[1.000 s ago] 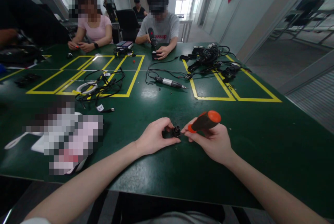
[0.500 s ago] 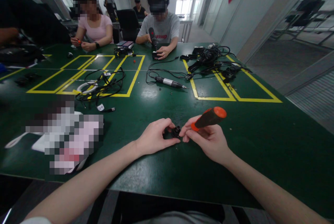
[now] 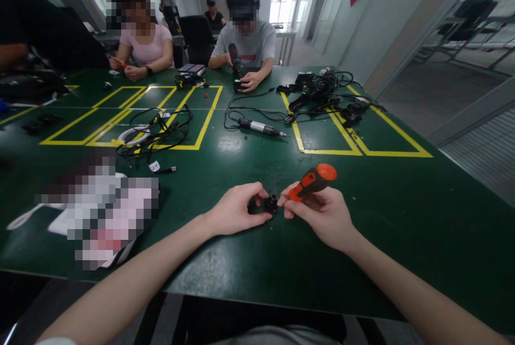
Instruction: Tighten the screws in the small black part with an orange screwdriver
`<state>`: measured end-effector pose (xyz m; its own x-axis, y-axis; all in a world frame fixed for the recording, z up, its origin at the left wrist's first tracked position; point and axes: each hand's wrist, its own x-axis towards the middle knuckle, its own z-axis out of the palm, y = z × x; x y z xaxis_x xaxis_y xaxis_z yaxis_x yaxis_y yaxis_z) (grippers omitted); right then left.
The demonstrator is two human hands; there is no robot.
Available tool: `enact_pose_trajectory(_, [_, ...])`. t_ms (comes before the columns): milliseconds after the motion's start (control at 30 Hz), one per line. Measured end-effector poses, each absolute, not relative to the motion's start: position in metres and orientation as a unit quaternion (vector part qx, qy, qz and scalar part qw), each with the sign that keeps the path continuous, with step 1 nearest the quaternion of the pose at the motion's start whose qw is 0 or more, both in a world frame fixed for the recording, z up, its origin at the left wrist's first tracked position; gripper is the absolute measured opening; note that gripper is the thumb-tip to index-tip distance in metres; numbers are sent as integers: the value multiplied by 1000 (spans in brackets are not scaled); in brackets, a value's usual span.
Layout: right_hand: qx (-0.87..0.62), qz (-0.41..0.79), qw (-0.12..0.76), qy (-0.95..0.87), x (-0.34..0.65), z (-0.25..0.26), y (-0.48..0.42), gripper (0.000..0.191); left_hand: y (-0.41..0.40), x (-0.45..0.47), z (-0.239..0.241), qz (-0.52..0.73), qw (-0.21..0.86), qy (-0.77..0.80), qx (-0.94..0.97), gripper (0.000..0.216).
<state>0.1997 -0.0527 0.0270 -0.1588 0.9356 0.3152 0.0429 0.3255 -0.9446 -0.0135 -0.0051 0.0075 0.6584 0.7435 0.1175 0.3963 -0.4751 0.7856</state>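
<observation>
A small round black part (image 3: 271,204) with a raised collar rests on the green table. My left hand (image 3: 240,206) curves around it from the left, thumb and fingers closed on its edge. In my right hand (image 3: 317,210) is a screwdriver (image 3: 313,181) with an orange and dark handle. The handle leans up to the right, and its lower end points toward the black part. My right fingertips sit close beside the part's right side. The screwdriver's tip is too small and dark to make out.
An electric screwdriver (image 3: 261,127) lies beyond my hands. Tangled black cables (image 3: 156,130) lie at left, and a cable pile (image 3: 322,93) at back right. Pixelated flat items (image 3: 116,221) are near my left forearm. Across the table, a co-worker (image 3: 245,39) holds a black power tool.
The screwdriver handle has turned in my right hand, showing more orange, and its top has shifted slightly left. My left hand stays around the black part.
</observation>
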Motion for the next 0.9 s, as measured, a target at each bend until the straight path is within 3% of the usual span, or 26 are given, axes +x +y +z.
enact_pose_trajectory(900, [-371,430,507,-648,202,24,-53,27,-7,-12,8,219,379,351,828,26])
